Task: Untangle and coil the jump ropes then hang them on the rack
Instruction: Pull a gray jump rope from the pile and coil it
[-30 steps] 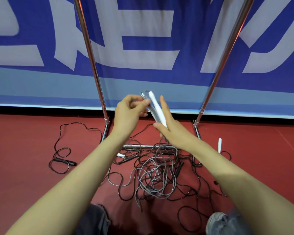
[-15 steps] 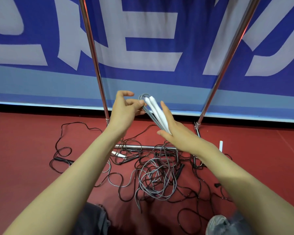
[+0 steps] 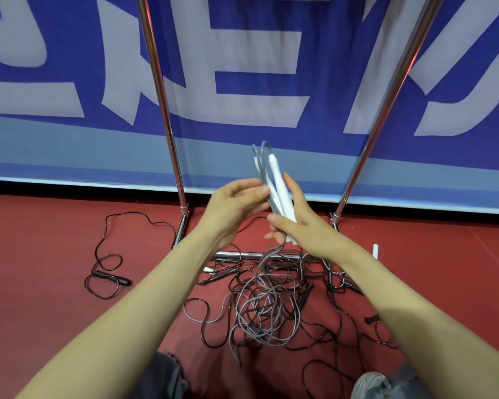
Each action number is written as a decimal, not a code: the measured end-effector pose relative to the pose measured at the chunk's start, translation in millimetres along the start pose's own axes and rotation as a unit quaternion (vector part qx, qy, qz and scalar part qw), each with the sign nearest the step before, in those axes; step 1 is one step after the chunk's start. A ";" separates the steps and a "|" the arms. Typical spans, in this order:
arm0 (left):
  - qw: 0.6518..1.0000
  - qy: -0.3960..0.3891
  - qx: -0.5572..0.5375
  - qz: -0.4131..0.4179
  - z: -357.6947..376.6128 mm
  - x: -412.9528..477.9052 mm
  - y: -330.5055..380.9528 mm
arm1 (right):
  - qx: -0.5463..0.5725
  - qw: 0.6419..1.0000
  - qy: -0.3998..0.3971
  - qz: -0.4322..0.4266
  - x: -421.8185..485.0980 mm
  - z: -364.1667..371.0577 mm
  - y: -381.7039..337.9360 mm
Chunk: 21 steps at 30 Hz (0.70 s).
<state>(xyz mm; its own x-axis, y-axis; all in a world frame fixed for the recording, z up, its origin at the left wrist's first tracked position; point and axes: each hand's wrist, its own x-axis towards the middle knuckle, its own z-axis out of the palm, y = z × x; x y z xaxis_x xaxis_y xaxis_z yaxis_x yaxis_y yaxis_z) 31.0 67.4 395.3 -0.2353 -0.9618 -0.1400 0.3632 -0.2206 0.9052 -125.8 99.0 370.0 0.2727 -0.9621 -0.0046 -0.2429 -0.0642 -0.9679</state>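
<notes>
R hand clamped on white handles + folded grey rope, L hand pinching cord beside them, rest trailing into floor tangle under rack: risk is that pulling up snags black ropes, tightening knots or slipping folds.
</notes>
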 end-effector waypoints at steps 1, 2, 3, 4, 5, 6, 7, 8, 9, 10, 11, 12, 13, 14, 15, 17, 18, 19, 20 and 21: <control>1.000 -0.011 0.005 0.002 -0.2 1.4 -0.3 | 0.019 1.000 -0.007 0.002 0.2 -0.8 -2.0; 1.000 -0.020 0.007 0.005 -0.6 2.4 0.3 | 0.032 0.999 -0.018 0.010 0.4 -2.2 -2.6; 0.999 -0.029 0.015 0.005 -1.8 2.9 1.1 | 0.038 0.999 -0.031 0.021 -0.1 -3.6 -3.0; 0.999 -0.039 0.029 0.004 -2.4 2.1 2.4 | 0.034 0.998 -0.045 0.033 -0.8 -4.8 -2.8; 0.997 -0.049 0.051 0.005 -3.2 1.5 2.7 | 0.022 0.997 -0.058 0.046 -1.3 -5.1 -2.7; 0.995 -0.061 0.075 0.005 -3.2 0.2 2.8 | 0.003 0.996 -0.070 0.057 -1.1 -5.0 -2.6; 0.993 -0.071 0.095 0.004 -2.7 -1.0 2.5 | -0.014 0.995 -0.079 0.065 -1.0 -4.2 -3.2; 0.991 -0.077 0.105 0.002 -1.7 -2.1 2.1 | -0.025 0.994 -0.083 0.071 -0.5 -3.4 -2.3; 0.991 -0.080 0.110 0.002 -1.2 -2.4 1.7 | -0.028 0.993 -0.081 0.077 -0.2 -2.7 -2.2; 0.991 -0.081 0.110 0.001 -0.7 -2.6 1.5 | -0.024 0.993 -0.077 0.083 0.1 -2.3 -2.3; 0.991 -0.080 0.111 0.002 -0.7 -2.5 1.2 | -0.018 0.993 -0.073 0.086 0.1 -2.1 -2.9; 0.990 -0.078 0.114 0.003 -0.6 -2.6 1.2 | -0.013 0.994 -0.070 0.085 0.2 -2.0 -2.9; 0.990 -0.073 0.119 0.005 -0.6 -2.6 0.9 | -0.011 0.994 -0.068 0.083 0.4 -1.9 -2.9; 0.990 -0.067 0.122 0.008 0.1 -3.0 1.0 | -0.010 0.994 -0.068 0.080 1.0 -1.8 -1.7; 0.991 -0.058 0.123 0.012 0.6 -3.4 0.5 | -0.009 0.995 -0.070 0.076 1.5 -1.4 -0.4; 0.992 -0.030 0.118 0.017 2.7 -4.3 -0.4 | -0.005 0.995 -0.074 0.060 2.9 0.5 4.3; 0.994 -0.014 0.111 0.017 3.8 -5.0 -0.5 | 0.000 0.996 -0.075 0.053 4.0 1.2 7.3; 0.995 -0.001 0.101 0.016 4.6 -5.2 -0.8 | 0.007 0.996 -0.075 0.048 5.0 1.5 8.6; 0.996 0.008 0.091 0.017 5.5 -5.7 -0.9 | 0.012 0.996 -0.073 0.044 6.2 1.7 9.2; 0.996 0.013 0.081 0.022 6.0 -5.8 -1.1 | 0.013 0.997 -0.065 0.037 6.6 2.3 7.8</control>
<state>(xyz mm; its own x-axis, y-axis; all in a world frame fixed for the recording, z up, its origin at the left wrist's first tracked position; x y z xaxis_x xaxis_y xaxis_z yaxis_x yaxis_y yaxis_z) 26.5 74.2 397.5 -0.1983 -0.9744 -0.1062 0.2226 -0.1502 0.9633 -123.8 92.7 361.8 0.3742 -0.9212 -0.1069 -0.2435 0.0137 -0.9698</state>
